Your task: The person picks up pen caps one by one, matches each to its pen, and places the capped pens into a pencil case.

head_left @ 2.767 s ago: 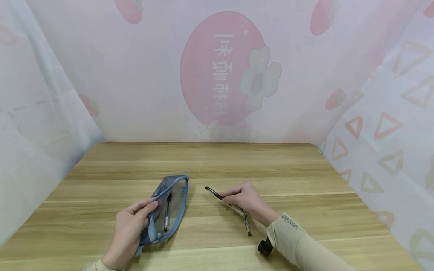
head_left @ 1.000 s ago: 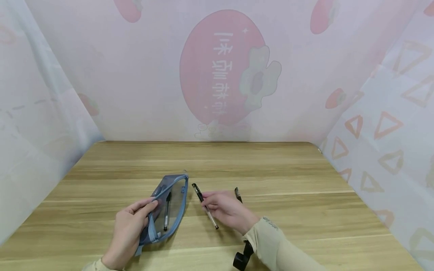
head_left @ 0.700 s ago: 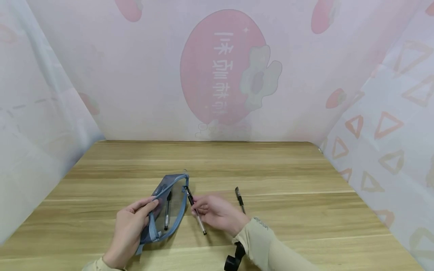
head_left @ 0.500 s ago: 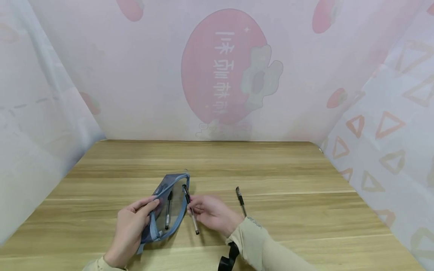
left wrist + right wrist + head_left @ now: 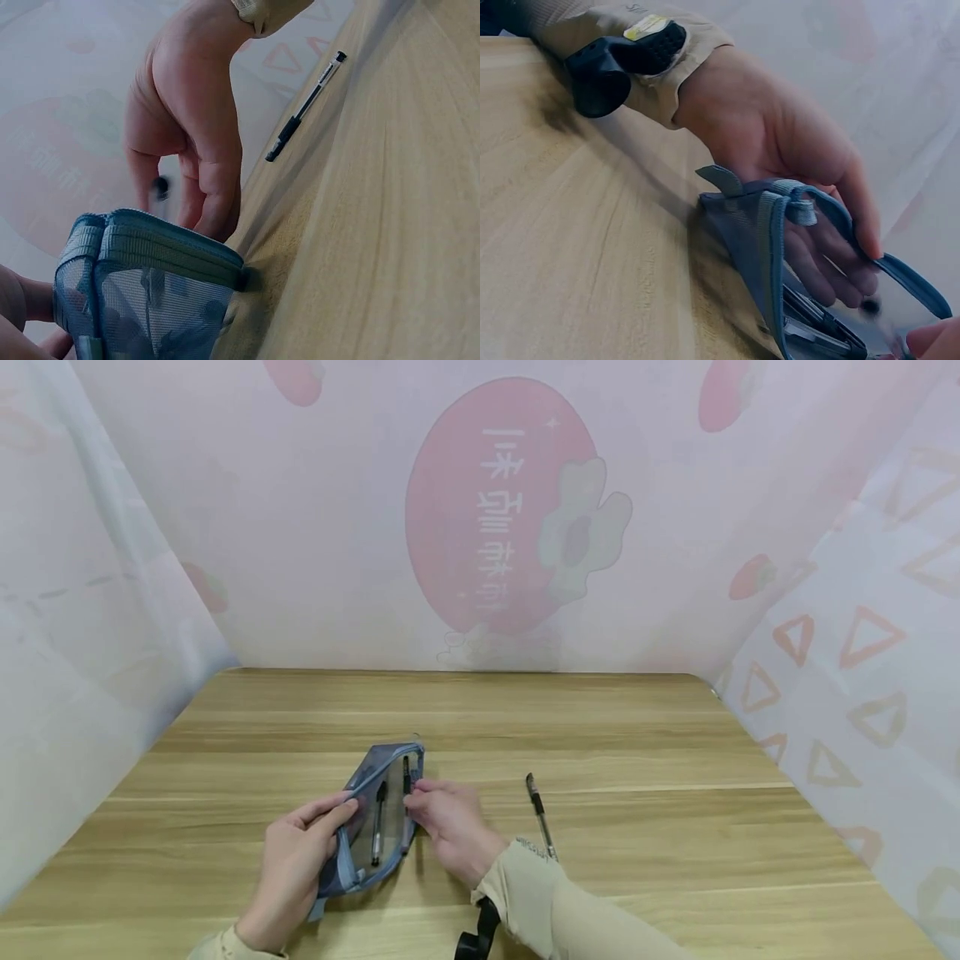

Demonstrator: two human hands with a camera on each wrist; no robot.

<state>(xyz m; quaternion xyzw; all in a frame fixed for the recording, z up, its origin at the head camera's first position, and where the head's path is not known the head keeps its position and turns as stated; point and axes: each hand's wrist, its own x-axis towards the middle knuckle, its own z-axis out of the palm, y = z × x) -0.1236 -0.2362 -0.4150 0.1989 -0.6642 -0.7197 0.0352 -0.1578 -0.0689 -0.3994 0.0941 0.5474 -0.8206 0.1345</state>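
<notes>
A blue mesh pencil case (image 5: 352,868) lies on the wooden table (image 5: 637,727), mouth facing right. My left hand (image 5: 341,814) grips its upper edge and holds the mouth apart. My right hand (image 5: 415,793) pinches a black-capped pen (image 5: 407,772) whose lower part is inside the case. Another pen (image 5: 377,831) lies in the case. In the left wrist view the right hand (image 5: 191,202) hovers over the pouch (image 5: 150,285). The right wrist view shows my left hand (image 5: 855,247) curled round the case (image 5: 757,232), pens (image 5: 817,322) inside.
A third pen (image 5: 542,817) lies loose on the table right of my right wrist, seen again as the pen (image 5: 306,106) in the left wrist view. Pink printed fabric walls (image 5: 495,527) close in the table at the back and both sides.
My right hand carried the pen leftward from the table's middle to the case and slid it into the mouth. The left hand kept holding the case; the third pen stayed put.
</notes>
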